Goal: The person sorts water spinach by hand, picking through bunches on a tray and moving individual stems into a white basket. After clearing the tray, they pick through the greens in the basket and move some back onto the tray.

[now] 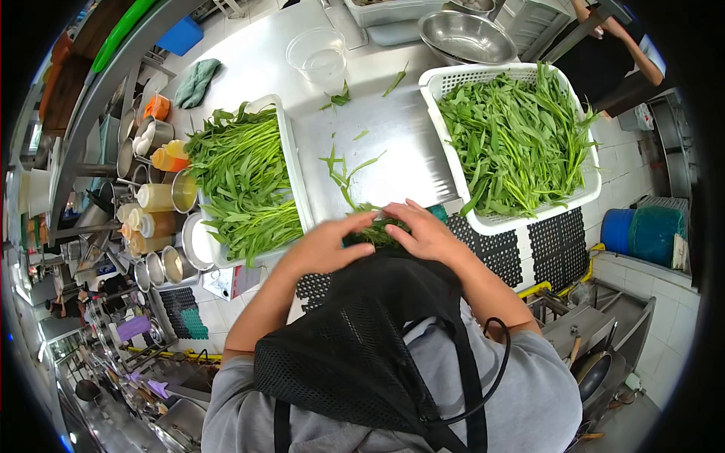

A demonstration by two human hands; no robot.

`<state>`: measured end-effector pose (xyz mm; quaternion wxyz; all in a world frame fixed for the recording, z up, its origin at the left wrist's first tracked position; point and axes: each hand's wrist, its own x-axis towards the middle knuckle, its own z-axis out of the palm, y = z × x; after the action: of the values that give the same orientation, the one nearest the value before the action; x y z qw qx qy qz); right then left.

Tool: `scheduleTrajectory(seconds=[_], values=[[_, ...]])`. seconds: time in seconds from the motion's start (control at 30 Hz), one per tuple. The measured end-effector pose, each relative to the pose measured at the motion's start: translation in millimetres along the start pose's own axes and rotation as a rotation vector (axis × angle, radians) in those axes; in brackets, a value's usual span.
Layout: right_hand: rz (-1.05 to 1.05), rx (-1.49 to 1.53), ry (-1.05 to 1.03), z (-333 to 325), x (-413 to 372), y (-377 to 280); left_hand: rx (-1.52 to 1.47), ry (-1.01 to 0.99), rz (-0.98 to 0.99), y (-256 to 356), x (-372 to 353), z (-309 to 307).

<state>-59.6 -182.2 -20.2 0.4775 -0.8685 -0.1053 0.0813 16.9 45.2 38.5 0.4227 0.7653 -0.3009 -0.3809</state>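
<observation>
My left hand (325, 245) and my right hand (427, 230) meet at the near edge of the steel counter (393, 143). Both close around a small bunch of leafy greens (375, 232), which shows dark between the fingers. Loose stems (343, 177) trail from the bunch across the counter. A white basket (291, 162) piled with long-stemmed greens stands to the left of my hands. To the right, a second white basket (453, 162) holds picked leaves and hangs over the counter edge.
A clear plastic tub (317, 53), a steel bowl (466, 36) and a green cloth (196, 81) lie at the counter's far side. Sauce bottles and steel cups (155, 200) crowd the left. Another person (612, 45) stands at top right. Black floor mats (555, 241) lie below.
</observation>
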Motion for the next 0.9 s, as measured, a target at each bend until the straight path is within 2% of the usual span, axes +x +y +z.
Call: scheduleTrajectory(seconds=[0.03,0.07,0.1,0.13,0.17,0.23,0.27,0.3,0.37,0.4,0.47,0.53,0.57,0.63,0.73,0.8,0.87,0.9], values=[[-0.013,0.017,0.042,-10.8,-3.4,-8.8,0.069,-0.001,0.009,10.7,1.7,-14.3],[-0.034,-0.030,0.173,-22.5,-8.0,-22.8,0.072,-0.003,0.007,12.8,6.4,-24.8],[-0.035,-0.027,0.179,-32.8,-10.8,-28.5,0.046,0.080,0.047,14.4,13.9,-36.1],[0.032,0.093,0.327,-43.3,-14.3,-30.6,0.022,0.162,0.089,15.2,23.3,-47.1],[0.098,0.215,0.475,-51.9,-17.7,-29.4,0.030,0.158,0.092,14.0,34.8,-57.8],[0.060,-0.021,0.696,-72.3,-14.3,-17.6,0.087,0.244,0.000,9.2,62.1,-76.9],[0.039,-0.215,0.701,-81.1,-16.2,-4.1,0.096,0.242,0.007,8.6,75.9,-82.1],[0.037,-0.215,0.712,-83.3,-14.6,-1.6,0.162,0.290,-0.004,7.8,90.1,-85.1],[-0.032,-0.459,0.601,-86.0,-14.4,2.7,0.235,0.332,-0.009,-4.7,121.1,-92.7],[0.049,-0.502,0.476,-77.5,-17.3,15.1,0.357,0.363,0.019,-19.9,140.1,-95.9],[0.101,-0.487,0.478,-78.0,-13.9,13.8,0.485,0.385,0.060,-47.8,180.6,-103.6],[0.196,-0.444,0.444,-79.2,-13.2,14.7,0.683,0.516,-0.091,-65.6,212.3,-107.8],[0.204,-0.443,0.455,-79.2,-12.3,14.9,0.689,0.507,-0.081,-73.5,220.9,-106.1],[0.279,-0.404,0.389,-80.5,-10.3,14.1,0.851,0.598,-0.278,-77.4,232.8,-100.1],[0.328,-0.360,0.339,-84.3,-9.3,11.2,0.967,0.466,-0.146,-76.9,228.1,-73.9],[0.334,-0.338,0.320,-85.6,-8.4,14.9,1.021,0.238,-0.184,-50.1,204.8,-47.9],[0.336,-0.323,0.329,-85.7,-8.6,17.5,1.084,-0.054,-0.326,-9.7,171.0,-19.0],[0.325,-0.315,0.325,-85.8,-8.8,18.0,1.095,-0.118,-0.288,-11.7,154.9,-6.4]])
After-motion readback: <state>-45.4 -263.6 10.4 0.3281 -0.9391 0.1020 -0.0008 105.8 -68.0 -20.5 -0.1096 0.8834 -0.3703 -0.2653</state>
